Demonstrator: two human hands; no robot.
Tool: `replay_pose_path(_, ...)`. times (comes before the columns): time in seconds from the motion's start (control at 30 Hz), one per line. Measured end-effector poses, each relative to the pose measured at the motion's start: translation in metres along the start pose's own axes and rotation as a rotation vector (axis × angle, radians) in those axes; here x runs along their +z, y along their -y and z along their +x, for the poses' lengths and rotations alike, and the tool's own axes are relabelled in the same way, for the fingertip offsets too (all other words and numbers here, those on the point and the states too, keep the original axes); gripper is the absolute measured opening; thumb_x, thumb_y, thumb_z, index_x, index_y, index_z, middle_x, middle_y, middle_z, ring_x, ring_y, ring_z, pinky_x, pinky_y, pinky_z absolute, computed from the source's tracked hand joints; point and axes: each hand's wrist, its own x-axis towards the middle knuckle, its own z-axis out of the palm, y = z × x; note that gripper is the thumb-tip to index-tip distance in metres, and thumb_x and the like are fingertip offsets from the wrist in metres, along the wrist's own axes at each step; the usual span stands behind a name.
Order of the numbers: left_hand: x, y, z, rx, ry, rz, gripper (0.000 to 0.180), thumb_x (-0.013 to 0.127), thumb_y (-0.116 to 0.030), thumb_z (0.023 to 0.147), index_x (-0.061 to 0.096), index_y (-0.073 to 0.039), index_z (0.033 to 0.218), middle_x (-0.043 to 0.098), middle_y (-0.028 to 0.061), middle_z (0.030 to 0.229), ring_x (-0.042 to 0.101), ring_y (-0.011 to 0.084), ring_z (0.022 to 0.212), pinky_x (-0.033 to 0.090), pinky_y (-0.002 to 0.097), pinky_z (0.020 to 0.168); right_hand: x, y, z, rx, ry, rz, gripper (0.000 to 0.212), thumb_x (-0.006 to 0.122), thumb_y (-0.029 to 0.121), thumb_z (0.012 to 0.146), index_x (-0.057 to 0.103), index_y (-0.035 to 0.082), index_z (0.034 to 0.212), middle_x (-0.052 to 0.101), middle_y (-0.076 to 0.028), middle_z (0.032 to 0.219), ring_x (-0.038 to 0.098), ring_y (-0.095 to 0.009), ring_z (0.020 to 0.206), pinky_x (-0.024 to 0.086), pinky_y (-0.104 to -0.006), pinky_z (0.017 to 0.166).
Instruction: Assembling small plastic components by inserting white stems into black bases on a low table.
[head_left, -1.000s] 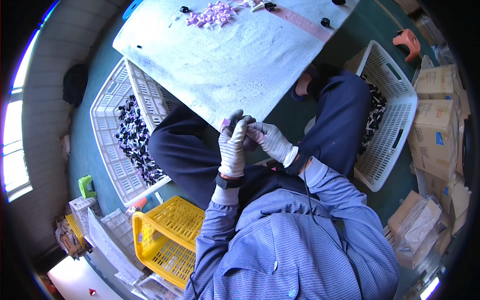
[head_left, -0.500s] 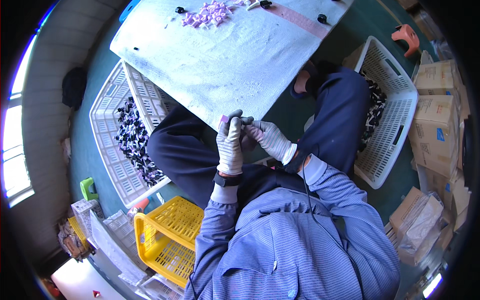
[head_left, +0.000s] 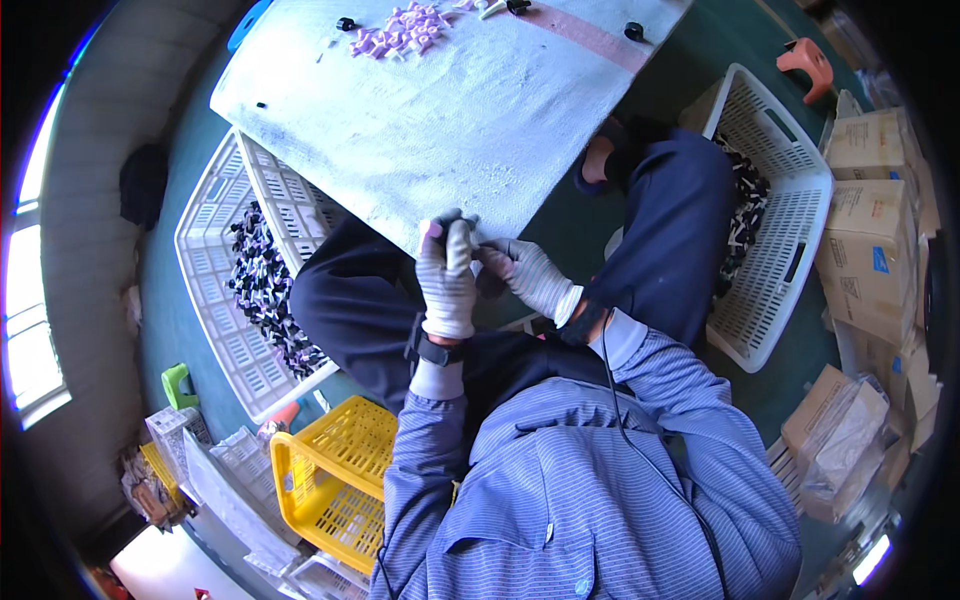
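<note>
My left hand (head_left: pixel 447 280), in a striped white glove with grey fingertips, is closed at the near corner of the white-covered table (head_left: pixel 420 140). A small pink piece (head_left: pixel 434 229) shows between its fingers. Close beside it, my right hand (head_left: pixel 537 279) wears the same kind of glove. Its thumb and fingers are pinched together near the left fingertips. Whatever it grips is too small and covered to make out. Toward the table's far side lies a pile of small pink pieces (head_left: pixel 405 32), with a few black pieces (head_left: pixel 634 31) around it.
On my left stands a white crate (head_left: pixel 190 250) of black and pink parts (head_left: pixel 262 285); on my right, another white crate (head_left: pixel 790 240) of black and white parts. A yellow basket (head_left: pixel 345 430) sits at lower left. Cardboard boxes (head_left: pixel 865 235) line the right side.
Both hands have shifted slightly left in the picture, the left one more. The pink piece in my left hand has turned and shows less. The whole view has moved slightly.
</note>
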Motion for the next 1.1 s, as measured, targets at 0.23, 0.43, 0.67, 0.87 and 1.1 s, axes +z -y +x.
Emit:
replay_pose_path(0.23, 0.001, -0.024, 0.045, 0.449, 0.044, 0.313, 0.015, 0.058, -0.003, 0.095, 0.058, -0.006, 0.110, 0.064, 0.0045, 0.102, 0.059, 0.0139, 0.093, 0.045, 0.0247, 0.088, -0.013, -0.013, -0.002, 0.185, 0.092, 0.193, 0.044, 0.057, 0.045, 0.096, 0.065, 0.005, 0.113, 0.066, -0.003, 0.077, 0.061, -0.010, 0.068, 0.048, -0.0252, 0.064)
replay_pose_path(0.43, -0.018, 0.034, 0.054, 0.618, 0.102, 0.794, 0.012, 0.059, -0.009, 0.088, 0.058, -0.004, 0.099, 0.064, 0.0144, 0.106, 0.057, 0.0325, 0.113, 0.035, 0.0450, 0.107, -0.006, 0.003, -0.011, -0.030, 0.211, 0.000, 0.045, 0.050, 0.039, 0.101, 0.061, -0.003, 0.112, 0.066, -0.005, 0.078, 0.061, -0.010, 0.071, 0.049, -0.0257, 0.073)
replay_pose_path(0.67, -0.019, 0.027, 0.036, 0.380, 0.053, 0.459, 0.022, 0.053, -0.020, 0.100, 0.054, -0.001, 0.110, 0.061, 0.0154, 0.113, 0.057, 0.0238, 0.104, 0.044, 0.0363, 0.094, -0.006, -0.001, -0.011, 0.025, 0.043, -0.044, 0.037, 0.051, 0.031, 0.101, 0.062, -0.001, 0.114, 0.067, -0.005, 0.079, 0.062, -0.011, 0.071, 0.050, -0.0268, 0.072)
replay_pose_path(0.87, 0.003, 0.013, 0.049, 0.331, 0.094, -0.033, 0.017, 0.057, -0.017, 0.098, 0.051, -0.008, 0.110, 0.056, 0.0092, 0.118, 0.053, 0.0175, 0.105, 0.041, 0.0309, 0.093, -0.015, 0.010, -0.008, 0.076, -0.048, -0.154, 0.035, 0.053, 0.032, 0.099, 0.068, 0.002, 0.111, 0.069, -0.006, 0.087, 0.063, -0.014, 0.081, 0.049, -0.0289, 0.076)
replay_pose_path(1.1, -0.021, 0.045, 0.061, 0.078, 0.008, 0.071, 0.025, 0.053, -0.024, 0.099, 0.051, -0.004, 0.115, 0.060, 0.0087, 0.115, 0.057, 0.0184, 0.093, 0.045, 0.0326, 0.091, -0.012, -0.010, -0.004, -0.081, -0.098, -0.271, 0.034, 0.054, 0.032, 0.099, 0.067, 0.001, 0.109, 0.068, -0.005, 0.086, 0.064, -0.014, 0.079, 0.050, -0.0286, 0.075)
